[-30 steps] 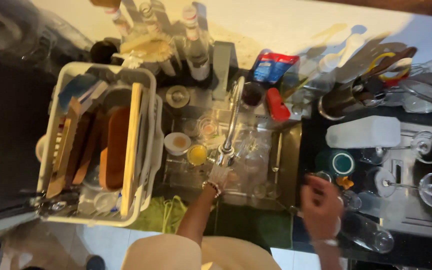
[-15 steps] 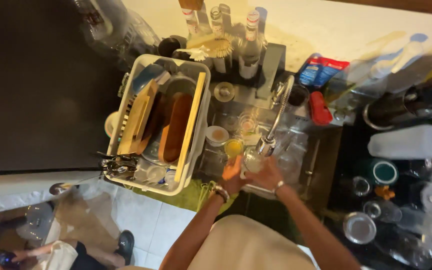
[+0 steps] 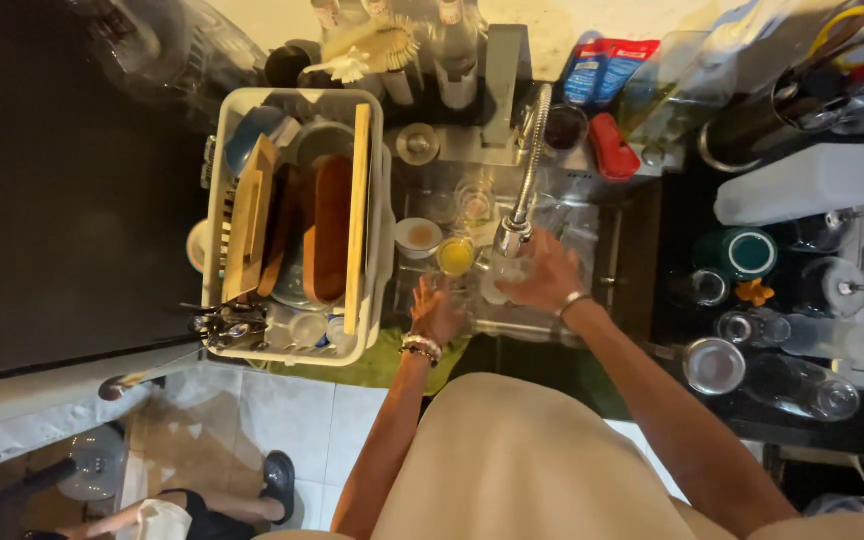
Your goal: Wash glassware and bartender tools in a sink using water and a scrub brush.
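Note:
My right hand (image 3: 544,277) is over the steel sink (image 3: 624,238), closed round a clear glass (image 3: 498,283) just below the faucet's spray head (image 3: 512,238). My left hand (image 3: 435,313), with bracelets on the wrist, lies with fingers spread at the sink's front left. It holds nothing and sits just below a glass of yellow liquid (image 3: 455,256). A small white bowl (image 3: 418,237) stands beside that glass. Several more clear glasses stand in the sink, partly hidden by my hands.
A white dish rack (image 3: 377,240) left of the sink holds wooden boards, bowls and cutlery. Bottles and a dish brush (image 3: 377,48) stand behind it. The dark counter on the right carries a teal mug (image 3: 749,253), a white container (image 3: 797,185) and several glasses. Another person's shoe (image 3: 277,484) is on the tiled floor.
My right hand came from the right counter to the sink and now holds a glass under the faucet. My left hand stayed at the sink's front left.

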